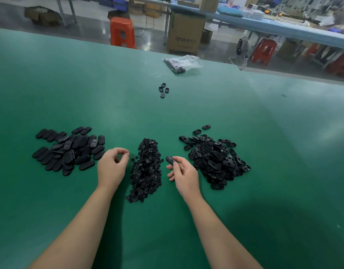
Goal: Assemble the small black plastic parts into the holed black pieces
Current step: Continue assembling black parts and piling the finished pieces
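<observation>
Pinching 1 holed black piece (170,160), right hand (183,176); left hand (112,166) fingertips pinched, contents unclear, beside small-parts pile (147,169).

Both forearms reach forward; left hand (112,167) pinches thumb to forefinger, right hand (183,176) curls, gripping.

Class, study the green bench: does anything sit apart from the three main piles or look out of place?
Yes. Four black pieces lie alone mid-table, far beyond the piles, and a crumpled plastic bag sits near the far edge. Two holed pieces have strayed behind the right pile.
</observation>
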The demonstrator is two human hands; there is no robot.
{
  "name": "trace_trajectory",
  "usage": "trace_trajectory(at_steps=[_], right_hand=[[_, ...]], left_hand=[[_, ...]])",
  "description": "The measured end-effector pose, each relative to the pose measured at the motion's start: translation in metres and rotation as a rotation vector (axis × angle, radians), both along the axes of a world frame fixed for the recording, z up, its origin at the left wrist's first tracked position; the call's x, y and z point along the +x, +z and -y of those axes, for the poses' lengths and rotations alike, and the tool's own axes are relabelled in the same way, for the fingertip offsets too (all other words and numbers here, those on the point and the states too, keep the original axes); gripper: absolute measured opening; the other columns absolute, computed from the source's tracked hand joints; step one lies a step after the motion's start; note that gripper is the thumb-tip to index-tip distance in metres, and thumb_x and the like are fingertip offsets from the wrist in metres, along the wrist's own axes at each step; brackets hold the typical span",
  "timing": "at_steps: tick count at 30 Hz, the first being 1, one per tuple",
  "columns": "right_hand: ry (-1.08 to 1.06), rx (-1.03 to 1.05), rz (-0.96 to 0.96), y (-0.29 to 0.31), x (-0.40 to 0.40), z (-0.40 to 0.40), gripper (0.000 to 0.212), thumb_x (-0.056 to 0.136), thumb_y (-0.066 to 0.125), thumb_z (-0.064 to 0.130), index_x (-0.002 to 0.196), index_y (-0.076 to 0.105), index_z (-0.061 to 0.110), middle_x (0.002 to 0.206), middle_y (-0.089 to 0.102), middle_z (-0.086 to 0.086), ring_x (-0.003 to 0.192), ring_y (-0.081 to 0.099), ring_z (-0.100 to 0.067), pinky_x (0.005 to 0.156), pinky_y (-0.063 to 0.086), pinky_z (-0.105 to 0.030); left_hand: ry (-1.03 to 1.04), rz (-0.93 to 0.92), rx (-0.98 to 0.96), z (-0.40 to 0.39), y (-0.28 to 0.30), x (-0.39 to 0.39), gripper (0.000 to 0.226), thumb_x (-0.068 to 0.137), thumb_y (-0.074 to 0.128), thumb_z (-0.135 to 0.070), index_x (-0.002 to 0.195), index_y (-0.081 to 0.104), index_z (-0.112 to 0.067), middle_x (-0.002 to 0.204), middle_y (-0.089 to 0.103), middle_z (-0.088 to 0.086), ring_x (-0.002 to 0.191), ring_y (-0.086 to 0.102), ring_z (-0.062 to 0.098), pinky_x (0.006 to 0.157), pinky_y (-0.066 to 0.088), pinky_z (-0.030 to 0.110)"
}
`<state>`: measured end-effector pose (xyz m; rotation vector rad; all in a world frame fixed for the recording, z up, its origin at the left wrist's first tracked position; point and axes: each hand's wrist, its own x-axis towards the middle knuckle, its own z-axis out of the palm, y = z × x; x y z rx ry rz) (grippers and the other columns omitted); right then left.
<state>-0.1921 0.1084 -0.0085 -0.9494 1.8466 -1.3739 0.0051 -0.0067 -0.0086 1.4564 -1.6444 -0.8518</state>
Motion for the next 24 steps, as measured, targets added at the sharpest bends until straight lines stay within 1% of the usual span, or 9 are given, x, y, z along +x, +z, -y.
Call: trace_trajectory(at_steps=[4, 7, 9, 11, 14, 15, 19, 22, 24], right_hand=[[-0.016, -0.019, -0.003, -0.002, -0.002, -0.001, 0.015, 0.102, 0.058, 0.016, 0.097, 0.064, 0.029, 0.083, 0.073, 0.005, 0.068, 0.067, -0.009, 0.063, 0.059, -0.027], [-0.018, -0.021, -0.099, -0.004, -0.003, 0.0, 0.011, 0.098, 0.065, 0.023, 0.091, 0.066, 0.032, 0.075, 0.061, 0.006, 0.066, 0.059, -0.01, 0.063, 0.06, -0.034], [-0.03, -0.013, -0.132, -0.005, -0.004, 0.001, 0.009, 0.098, 0.066, 0.025, 0.093, 0.065, 0.033, 0.081, 0.058, 0.006, 0.069, 0.054, -0.013, 0.067, 0.058, -0.038], [-0.033, -0.005, -0.115, -0.005, -0.004, 0.002, 0.006, 0.1, 0.063, 0.024, 0.102, 0.065, 0.029, 0.087, 0.064, 0.002, 0.069, 0.055, -0.014, 0.064, 0.054, -0.035], [-0.025, -0.015, -0.095, -0.005, -0.004, 0.002, 0.025, 0.102, 0.058, 0.019, 0.125, 0.063, 0.027, 0.103, 0.065, -0.002, 0.068, 0.058, -0.013, 0.055, 0.049, -0.017], [-0.021, -0.023, -0.101, -0.004, -0.003, 0.001, 0.026, 0.103, 0.057, 0.017, 0.127, 0.063, 0.026, 0.105, 0.064, -0.002, 0.067, 0.059, -0.012, 0.054, 0.049, -0.016], [-0.032, -0.026, -0.027, -0.002, -0.003, 0.001, 0.009, 0.1, 0.061, 0.015, 0.099, 0.062, 0.024, 0.088, 0.07, 0.001, 0.07, 0.069, -0.008, 0.056, 0.055, -0.022], [-0.049, -0.052, 0.074, -0.001, -0.003, 0.0, 0.008, 0.099, 0.063, 0.012, 0.097, 0.057, 0.016, 0.086, 0.073, -0.002, 0.074, 0.075, -0.015, 0.055, 0.057, -0.026], [-0.054, -0.082, 0.11, 0.001, -0.002, 0.0, 0.012, 0.098, 0.064, 0.01, 0.102, 0.055, 0.017, 0.086, 0.076, -0.002, 0.074, 0.076, -0.016, 0.055, 0.057, -0.025]], left_hand=[[0.037, -0.221, 0.084, -0.002, 0.013, -0.009, 0.012, 0.091, 0.071, -0.018, 0.083, 0.072, -0.027, 0.075, 0.069, -0.006, 0.064, 0.057, 0.007, 0.063, 0.048, 0.026], [0.026, -0.476, 0.203, -0.01, 0.025, -0.027, 0.011, 0.09, 0.072, -0.011, 0.087, 0.075, -0.021, 0.073, 0.07, -0.008, 0.064, 0.058, 0.002, 0.068, 0.051, 0.022], [-0.013, -0.638, 0.291, -0.016, 0.029, -0.037, 0.013, 0.091, 0.071, -0.007, 0.093, 0.075, -0.019, 0.067, 0.065, -0.009, 0.057, 0.052, 0.003, 0.062, 0.048, 0.018], [-0.038, -0.729, 0.355, -0.021, 0.03, -0.044, 0.014, 0.091, 0.07, -0.006, 0.096, 0.076, -0.017, 0.063, 0.06, -0.004, 0.053, 0.045, 0.006, 0.056, 0.045, 0.017], [-0.052, -0.772, 0.395, -0.025, 0.03, -0.052, 0.011, 0.089, 0.07, -0.003, 0.095, 0.076, -0.011, 0.07, 0.063, 0.004, 0.051, 0.04, 0.008, 0.052, 0.04, 0.018], [-0.055, -0.791, 0.406, -0.026, 0.029, -0.054, 0.011, 0.089, 0.07, -0.001, 0.094, 0.076, -0.009, 0.075, 0.066, 0.006, 0.05, 0.04, 0.008, 0.05, 0.038, 0.018], [-0.067, -0.819, 0.448, -0.029, 0.029, -0.058, 0.009, 0.09, 0.068, 0.001, 0.095, 0.072, -0.006, 0.088, 0.076, 0.009, 0.047, 0.042, 0.008, 0.046, 0.038, 0.016], [-0.087, -0.795, 0.474, -0.031, 0.029, -0.061, 0.008, 0.091, 0.067, 0.0, 0.096, 0.07, -0.006, 0.089, 0.077, 0.01, 0.046, 0.043, 0.009, 0.047, 0.04, 0.018], [-0.101, -0.76, 0.499, -0.034, 0.028, -0.065, 0.007, 0.091, 0.067, -0.001, 0.094, 0.071, -0.007, 0.088, 0.077, 0.009, 0.046, 0.044, 0.008, 0.047, 0.04, 0.018]])
